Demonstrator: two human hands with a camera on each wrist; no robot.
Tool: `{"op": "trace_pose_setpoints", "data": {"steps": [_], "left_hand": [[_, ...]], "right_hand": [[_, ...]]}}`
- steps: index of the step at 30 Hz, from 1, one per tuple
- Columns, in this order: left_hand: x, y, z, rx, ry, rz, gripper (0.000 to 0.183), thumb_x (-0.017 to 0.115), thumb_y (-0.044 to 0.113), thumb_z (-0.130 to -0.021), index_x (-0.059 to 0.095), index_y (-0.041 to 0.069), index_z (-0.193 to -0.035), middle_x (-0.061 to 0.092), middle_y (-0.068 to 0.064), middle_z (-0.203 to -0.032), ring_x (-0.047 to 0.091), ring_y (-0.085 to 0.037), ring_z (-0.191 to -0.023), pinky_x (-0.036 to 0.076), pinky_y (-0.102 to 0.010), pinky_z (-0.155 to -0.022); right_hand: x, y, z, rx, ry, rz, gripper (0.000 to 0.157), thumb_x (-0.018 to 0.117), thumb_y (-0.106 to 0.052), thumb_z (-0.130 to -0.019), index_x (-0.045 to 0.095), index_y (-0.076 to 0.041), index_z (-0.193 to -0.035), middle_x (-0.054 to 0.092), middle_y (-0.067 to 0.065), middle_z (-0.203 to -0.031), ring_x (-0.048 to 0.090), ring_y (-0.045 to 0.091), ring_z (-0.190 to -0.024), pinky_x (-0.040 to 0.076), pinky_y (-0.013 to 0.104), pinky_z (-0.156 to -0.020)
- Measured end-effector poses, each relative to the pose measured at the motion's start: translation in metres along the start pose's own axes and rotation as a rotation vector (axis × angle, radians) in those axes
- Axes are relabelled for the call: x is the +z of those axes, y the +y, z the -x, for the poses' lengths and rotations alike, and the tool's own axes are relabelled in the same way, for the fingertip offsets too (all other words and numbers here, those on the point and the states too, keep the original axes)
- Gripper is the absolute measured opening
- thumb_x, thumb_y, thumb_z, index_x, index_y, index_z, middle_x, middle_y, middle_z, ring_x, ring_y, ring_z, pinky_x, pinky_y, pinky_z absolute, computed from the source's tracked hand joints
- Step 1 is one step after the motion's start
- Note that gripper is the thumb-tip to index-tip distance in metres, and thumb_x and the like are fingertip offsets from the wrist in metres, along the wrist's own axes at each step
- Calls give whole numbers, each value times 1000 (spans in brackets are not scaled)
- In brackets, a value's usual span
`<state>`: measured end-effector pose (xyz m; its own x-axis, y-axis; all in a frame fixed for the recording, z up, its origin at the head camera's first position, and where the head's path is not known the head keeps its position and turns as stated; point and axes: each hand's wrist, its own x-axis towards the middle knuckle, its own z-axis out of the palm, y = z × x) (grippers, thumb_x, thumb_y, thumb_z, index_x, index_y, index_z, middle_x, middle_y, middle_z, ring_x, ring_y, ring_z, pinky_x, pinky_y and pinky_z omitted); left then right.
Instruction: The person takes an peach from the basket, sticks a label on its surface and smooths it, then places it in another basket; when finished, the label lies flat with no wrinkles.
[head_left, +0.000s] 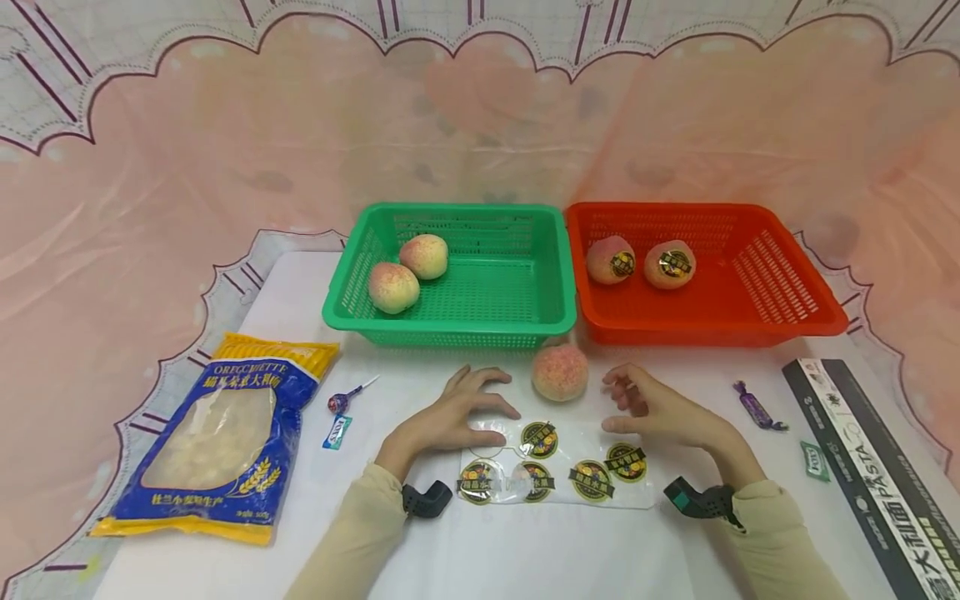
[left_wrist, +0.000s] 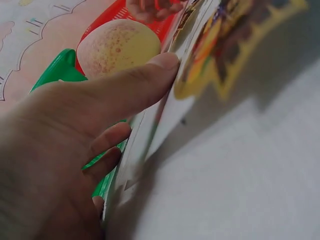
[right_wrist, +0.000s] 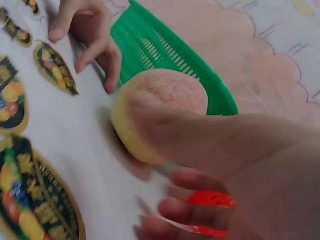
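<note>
A pink-yellow peach point(head_left: 560, 372) sits on the white table between both hands, in front of the green basket. Nearer me lies a clear sheet of round black-and-gold fruit stickers point(head_left: 558, 492). My left hand point(head_left: 461, 412) is at the sheet's upper left, fingers spread, the thumb point(left_wrist: 145, 82) at the sheet's edge; it grips nothing. My right hand point(head_left: 663, 410) hovers to the right of the peach with fingers loosely bent and nothing held. In the right wrist view its thumb point(right_wrist: 165, 120) overlaps the peach; contact is unclear.
Two peaches lie in the green basket point(head_left: 450, 327), two stickered ones in the red basket point(head_left: 712, 333). At left are a blue pasta bag point(head_left: 217, 442), a lollipop point(head_left: 339, 403) and a small candy point(head_left: 337, 432). At right are a purple candy point(head_left: 757, 407), a green candy point(head_left: 814, 462) and a long black box point(head_left: 877, 475).
</note>
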<state>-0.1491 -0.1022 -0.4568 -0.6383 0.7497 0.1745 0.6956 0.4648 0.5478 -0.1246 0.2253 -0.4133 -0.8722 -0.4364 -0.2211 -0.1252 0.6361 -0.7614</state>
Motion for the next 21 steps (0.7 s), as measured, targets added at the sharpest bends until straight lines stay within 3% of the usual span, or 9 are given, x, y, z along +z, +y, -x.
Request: {"op": "trace_pose_setpoints", "data": {"steps": [6,13,21], "left_hand": [[-1,0,0,-2,4,-29,30,65,44,-75,62,35,-103,38,0,-134,25,-16,-130,5,-53,-108],[0,-1,-1,-12,5,-26,29,65,44,-75,62,35,-102,37,1,-135,25,-16,-130,4,-52,-108],[1,0,0,-25,-13,-25,29,66,44,-74,62,34,-101,37,1,-135,24,-14,-131,4,-51,-109]], "right_hand": [[1,-2,18,-31,-174,200,48,74,-34,-68,50,-24,-108,47,-4,-98,44,14,-94,43,22,-81],[3,-7,19,-75,-184,277,35,74,-18,-67,54,-25,-95,43,2,-84,39,13,-78,35,20,-61],[0,-4,15,-119,-194,283,16,67,-16,-77,54,-22,-83,46,-4,-76,43,9,-73,38,18,-59]]}}
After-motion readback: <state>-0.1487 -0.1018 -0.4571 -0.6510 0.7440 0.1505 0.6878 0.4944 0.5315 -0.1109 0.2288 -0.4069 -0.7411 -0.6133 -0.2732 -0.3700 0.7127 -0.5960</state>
